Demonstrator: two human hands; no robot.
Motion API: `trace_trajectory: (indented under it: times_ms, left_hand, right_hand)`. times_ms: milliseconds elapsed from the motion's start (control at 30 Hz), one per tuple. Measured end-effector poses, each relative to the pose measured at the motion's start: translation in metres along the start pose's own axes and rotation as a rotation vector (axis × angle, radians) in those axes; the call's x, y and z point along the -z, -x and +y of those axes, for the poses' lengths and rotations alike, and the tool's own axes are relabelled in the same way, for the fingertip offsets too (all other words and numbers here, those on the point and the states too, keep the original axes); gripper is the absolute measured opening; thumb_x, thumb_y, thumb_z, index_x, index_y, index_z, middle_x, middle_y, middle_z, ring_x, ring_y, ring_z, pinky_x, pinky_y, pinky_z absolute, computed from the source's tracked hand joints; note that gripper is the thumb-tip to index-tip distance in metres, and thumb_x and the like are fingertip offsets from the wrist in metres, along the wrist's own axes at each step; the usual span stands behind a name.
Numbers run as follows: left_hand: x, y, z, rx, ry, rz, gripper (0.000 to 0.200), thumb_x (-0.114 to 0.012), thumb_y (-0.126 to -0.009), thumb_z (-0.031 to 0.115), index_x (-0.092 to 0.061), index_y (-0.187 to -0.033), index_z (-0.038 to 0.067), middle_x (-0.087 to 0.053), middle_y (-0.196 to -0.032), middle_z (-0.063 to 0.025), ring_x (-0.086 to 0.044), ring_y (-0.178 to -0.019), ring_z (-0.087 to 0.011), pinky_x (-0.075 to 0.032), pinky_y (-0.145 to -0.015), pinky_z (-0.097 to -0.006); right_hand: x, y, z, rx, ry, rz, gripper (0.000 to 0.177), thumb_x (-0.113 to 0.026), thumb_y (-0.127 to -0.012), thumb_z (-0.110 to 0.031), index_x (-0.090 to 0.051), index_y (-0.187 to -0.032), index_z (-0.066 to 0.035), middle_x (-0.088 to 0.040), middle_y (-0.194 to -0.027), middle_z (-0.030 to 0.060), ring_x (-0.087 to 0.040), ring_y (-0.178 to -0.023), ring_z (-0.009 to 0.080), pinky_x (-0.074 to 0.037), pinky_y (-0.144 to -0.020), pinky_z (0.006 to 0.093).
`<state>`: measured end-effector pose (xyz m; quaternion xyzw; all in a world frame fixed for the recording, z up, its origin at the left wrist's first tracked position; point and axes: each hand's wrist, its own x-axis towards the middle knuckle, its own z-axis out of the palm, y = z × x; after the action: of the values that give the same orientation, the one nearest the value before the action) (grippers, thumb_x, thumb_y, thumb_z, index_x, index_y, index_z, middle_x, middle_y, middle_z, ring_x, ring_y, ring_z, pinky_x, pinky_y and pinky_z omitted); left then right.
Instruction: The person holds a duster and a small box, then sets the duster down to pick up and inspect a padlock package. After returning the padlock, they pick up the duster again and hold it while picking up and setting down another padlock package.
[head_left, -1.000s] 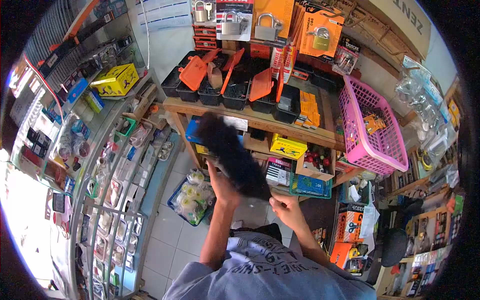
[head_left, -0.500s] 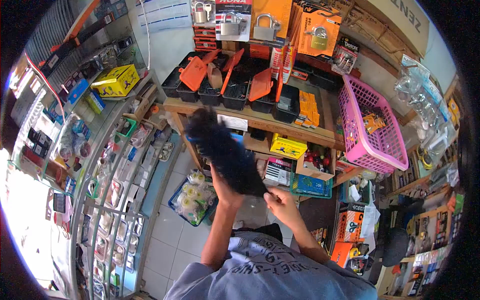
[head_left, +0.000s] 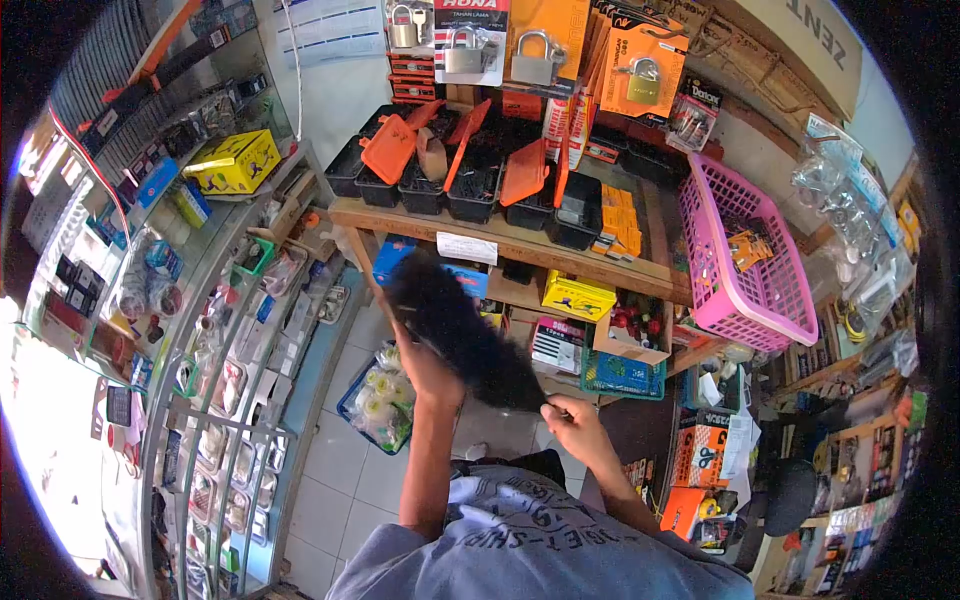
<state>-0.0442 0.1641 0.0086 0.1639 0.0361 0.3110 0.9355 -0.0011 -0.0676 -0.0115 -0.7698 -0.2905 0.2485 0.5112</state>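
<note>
A black, fluffy feather duster (head_left: 462, 328) slants across the middle of the view in front of my body. My left hand (head_left: 430, 372) is wrapped against the duster's side, its fingers largely hidden by the dark feathers. At the duster's lower right end, my right hand (head_left: 570, 418) pinches the narrow tip between thumb and fingers. Past the duster's far end is the wooden shelf's front edge (head_left: 400, 214), with a white label (head_left: 467, 248) on it.
Black bins (head_left: 470, 205) with orange lids line the shelf, under hanging padlocks (head_left: 535, 58). A pink basket (head_left: 705, 300) stands at right. Glass shelving (head_left: 290, 440) runs along the left. A blue crate (head_left: 400, 445) of wrapped items sits on the tiled floor.
The duster's far end has swung down, towards me, uncovering more of the shelf edge and white label. My left hand has shifted slightly left and up; my right hand has moved slightly down and right.
</note>
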Motion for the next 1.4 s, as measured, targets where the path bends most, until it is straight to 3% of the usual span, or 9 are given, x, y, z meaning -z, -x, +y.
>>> trace_trajectory:
  times_ms: [333, 467, 533, 667, 1000, 1067, 1200, 1333, 1400]
  left_hand:
    - [0.028, -0.019, 0.013, 0.046, 0.193, 0.071, 0.078, -0.028, -0.094, 0.065, -0.042, -0.139, 0.004, -0.052, -0.135, -0.0160, -0.052, -0.120, -0.0395, -0.044, -0.099, -0.0544]
    - [0.039, -0.028, 0.016, 0.065, 0.046, -0.488, 0.079, -0.021, -0.095, 0.063, -0.040, -0.141, 0.002, -0.046, -0.139, -0.0206, -0.051, -0.121, -0.0383, -0.036, -0.107, -0.0521]
    - [0.007, -0.017, 0.016, 0.066, 0.191, 0.032, 0.086, -0.028, -0.091, 0.070, -0.041, -0.138, -0.002, -0.050, -0.134, -0.0256, -0.054, -0.116, -0.0435, -0.043, -0.100, -0.0543]
    - [0.043, -0.027, 0.013, 0.098, 0.024, -0.375, 0.083, -0.022, -0.093, 0.068, -0.045, -0.137, 0.001, -0.051, -0.135, -0.0206, -0.052, -0.118, -0.0397, -0.036, -0.103, -0.0578]
    - [0.014, -0.017, 0.016, 0.028, 0.174, 0.071, 0.075, -0.025, -0.095, 0.063, -0.043, -0.138, 0.005, -0.053, -0.132, -0.0166, -0.053, -0.118, -0.0370, -0.040, -0.102, -0.0568]
    - [0.044, -0.028, 0.014, 0.004, 0.086, -0.549, 0.075, -0.022, -0.096, 0.061, -0.040, -0.142, 0.006, -0.049, -0.138, -0.0152, -0.050, -0.122, -0.0359, -0.036, -0.105, -0.0553]
    - [0.006, -0.011, 0.019, 0.083, 0.102, 0.091, 0.076, -0.020, -0.095, 0.062, -0.042, -0.138, 0.004, -0.051, -0.135, -0.0213, -0.054, -0.116, -0.0382, -0.040, -0.102, -0.0554]
    - [0.069, -0.028, 0.016, 0.120, 0.024, -0.367, 0.077, -0.016, -0.096, 0.062, -0.040, -0.142, 0.006, -0.051, -0.136, -0.0172, -0.049, -0.124, -0.0351, -0.034, -0.108, -0.0528]
    - [0.018, -0.010, 0.027, 0.114, 0.304, -0.016, 0.076, -0.021, -0.096, 0.061, -0.044, -0.137, 0.002, -0.052, -0.133, -0.0207, -0.050, -0.121, -0.0368, -0.036, -0.104, -0.0541]
  right_hand:
    - [0.013, 0.019, 0.021, -0.109, -0.042, -0.128, 0.031, -0.054, -0.097, -0.019, -0.051, -0.072, -0.001, -0.048, -0.061, -0.0002, -0.043, -0.059, 0.0080, -0.037, -0.054, 0.0274]
    - [0.021, 0.021, 0.023, -0.191, -0.065, -0.215, 0.031, -0.055, -0.097, -0.020, -0.053, -0.072, -0.002, -0.048, -0.061, -0.0025, -0.043, -0.057, 0.0064, -0.036, -0.053, 0.0262]
    - [0.021, 0.023, 0.024, -0.138, -0.040, -0.080, 0.031, -0.056, -0.097, -0.021, -0.053, -0.072, -0.002, -0.048, -0.061, -0.0034, -0.043, -0.057, 0.0059, -0.036, -0.052, 0.0257]
    - [0.024, 0.020, 0.015, -0.186, -0.047, -0.252, 0.030, -0.056, -0.097, -0.021, -0.054, -0.073, -0.003, -0.048, -0.062, -0.0043, -0.042, -0.056, 0.0050, -0.035, -0.051, 0.0252]
    - [0.023, 0.009, 0.014, -0.200, -0.034, -0.239, 0.027, -0.057, -0.096, -0.021, -0.059, -0.078, -0.001, -0.050, -0.062, -0.0021, -0.045, -0.057, 0.0069, -0.039, -0.053, 0.0260]
    - [0.024, 0.008, 0.016, -0.234, -0.019, -0.335, 0.026, -0.057, -0.096, -0.021, -0.060, -0.079, 0.000, -0.051, -0.062, -0.0018, -0.046, -0.057, 0.0074, -0.039, -0.053, 0.0262]
    - [0.020, 0.007, 0.014, -0.150, -0.037, -0.146, 0.026, -0.057, -0.096, -0.021, -0.059, -0.079, -0.001, -0.051, -0.062, -0.0026, -0.046, -0.056, 0.0068, -0.039, -0.052, 0.0263]
    - [0.024, 0.007, 0.023, -0.224, -0.100, -0.293, 0.028, -0.058, -0.095, -0.024, -0.058, -0.076, -0.003, -0.050, -0.062, -0.0039, -0.044, -0.055, 0.0058, -0.037, -0.051, 0.0257]
    - [0.024, 0.008, 0.024, -0.219, -0.086, -0.190, 0.029, -0.058, -0.095, -0.024, -0.058, -0.076, -0.003, -0.049, -0.061, -0.0042, -0.044, -0.055, 0.0055, -0.037, -0.050, 0.0255]
